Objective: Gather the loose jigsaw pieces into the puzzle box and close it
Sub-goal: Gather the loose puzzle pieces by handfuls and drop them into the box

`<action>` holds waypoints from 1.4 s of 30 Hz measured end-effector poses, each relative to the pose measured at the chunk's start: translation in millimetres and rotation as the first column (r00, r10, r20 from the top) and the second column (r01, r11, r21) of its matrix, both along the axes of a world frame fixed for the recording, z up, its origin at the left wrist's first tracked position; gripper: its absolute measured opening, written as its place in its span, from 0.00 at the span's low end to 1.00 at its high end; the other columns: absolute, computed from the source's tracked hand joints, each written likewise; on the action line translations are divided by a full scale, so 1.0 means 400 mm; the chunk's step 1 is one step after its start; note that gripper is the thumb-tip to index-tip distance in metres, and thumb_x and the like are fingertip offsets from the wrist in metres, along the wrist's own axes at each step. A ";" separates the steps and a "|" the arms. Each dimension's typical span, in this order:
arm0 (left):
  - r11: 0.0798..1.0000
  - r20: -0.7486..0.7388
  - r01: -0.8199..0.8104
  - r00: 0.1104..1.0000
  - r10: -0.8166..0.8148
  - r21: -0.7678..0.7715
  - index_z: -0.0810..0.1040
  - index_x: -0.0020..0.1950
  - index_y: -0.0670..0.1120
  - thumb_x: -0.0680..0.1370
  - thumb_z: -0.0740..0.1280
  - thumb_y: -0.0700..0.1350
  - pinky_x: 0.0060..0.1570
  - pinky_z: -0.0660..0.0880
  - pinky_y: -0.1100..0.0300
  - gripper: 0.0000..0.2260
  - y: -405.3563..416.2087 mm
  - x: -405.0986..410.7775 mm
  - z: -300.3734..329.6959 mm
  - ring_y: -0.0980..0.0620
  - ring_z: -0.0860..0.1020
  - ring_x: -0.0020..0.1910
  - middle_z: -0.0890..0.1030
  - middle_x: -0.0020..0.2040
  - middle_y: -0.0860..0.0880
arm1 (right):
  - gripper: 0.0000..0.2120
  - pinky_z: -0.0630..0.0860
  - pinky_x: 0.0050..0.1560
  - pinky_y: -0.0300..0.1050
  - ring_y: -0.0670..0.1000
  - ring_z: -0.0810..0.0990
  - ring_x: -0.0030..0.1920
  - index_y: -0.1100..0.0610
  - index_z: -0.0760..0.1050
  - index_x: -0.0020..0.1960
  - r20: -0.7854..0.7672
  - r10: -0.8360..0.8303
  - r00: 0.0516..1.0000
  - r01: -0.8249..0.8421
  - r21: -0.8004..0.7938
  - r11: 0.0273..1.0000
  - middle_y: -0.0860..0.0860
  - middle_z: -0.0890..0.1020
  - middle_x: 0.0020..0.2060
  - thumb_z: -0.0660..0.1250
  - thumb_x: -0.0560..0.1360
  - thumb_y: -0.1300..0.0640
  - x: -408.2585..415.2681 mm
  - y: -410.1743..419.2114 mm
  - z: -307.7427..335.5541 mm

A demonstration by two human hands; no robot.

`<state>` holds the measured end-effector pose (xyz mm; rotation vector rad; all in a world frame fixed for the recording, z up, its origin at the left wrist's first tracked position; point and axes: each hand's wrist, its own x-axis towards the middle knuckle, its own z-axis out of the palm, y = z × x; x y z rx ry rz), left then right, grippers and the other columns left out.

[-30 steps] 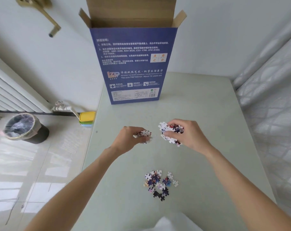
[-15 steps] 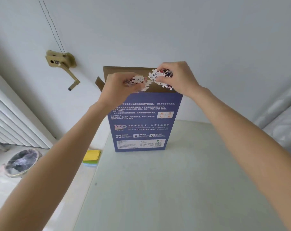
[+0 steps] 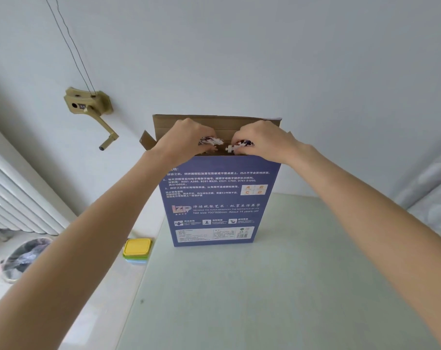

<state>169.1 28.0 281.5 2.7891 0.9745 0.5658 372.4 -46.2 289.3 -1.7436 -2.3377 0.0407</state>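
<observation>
We are holding jigsaw pieces (image 3: 210, 141) in both closed grips, left hand (image 3: 186, 137) and right hand (image 3: 262, 141), over the open puzzle box (image 3: 219, 198) at the frame's centre; pieces may be falling outside its narrow mouth.

Both bare arms stretched forward and upward, hands side by side at the same height.

Left hand (image 3: 183, 140) knuckles up, fingers curled under and clutching a small clump of jigsaw pieces (image 3: 210, 141) at the fingertips. Right hand (image 3: 261, 141) likewise palm down, fingers bent round a second clump (image 3: 241, 145), one white piece sticking out toward the left. Hands near each other, not touching, a narrow gap between the two handfuls. Forearms bare, converging from the lower corners of the view, wrists roughly straight.
</observation>
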 end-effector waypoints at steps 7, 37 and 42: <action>0.999 0.045 -0.002 0.999 0.004 -0.041 0.81 0.52 0.50 0.72 0.69 0.39 0.47 0.70 0.60 0.11 -0.007 -0.018 -0.005 0.48 0.79 0.47 0.83 0.46 0.50 | 0.08 0.73 0.47 0.51 0.52 0.77 0.45 0.53 0.80 0.51 -0.014 0.051 0.999 -0.050 0.025 0.998 0.50 0.80 0.45 0.68 0.73 0.53 -0.042 0.012 0.015; 0.998 0.174 -0.055 0.983 0.060 -0.031 0.82 0.45 0.51 0.75 0.67 0.49 0.43 0.75 0.56 0.05 -0.021 -0.052 -0.016 0.51 0.79 0.38 0.82 0.37 0.52 | 0.06 0.74 0.42 0.47 0.49 0.76 0.46 0.53 0.80 0.48 -0.193 -0.102 0.976 0.150 0.251 0.956 0.48 0.81 0.42 0.66 0.75 0.54 -0.157 -0.052 -0.054; 0.915 0.380 -0.093 0.923 -0.069 0.393 0.82 0.46 0.50 0.78 0.63 0.48 0.29 0.71 0.61 0.08 -0.082 -0.080 -0.063 0.54 0.78 0.36 0.81 0.35 0.55 | 0.07 0.75 0.45 0.44 0.51 0.78 0.47 0.57 0.80 0.50 -0.234 -0.050 0.971 0.163 0.492 0.855 0.49 0.82 0.45 0.65 0.75 0.58 -0.178 -0.117 -0.076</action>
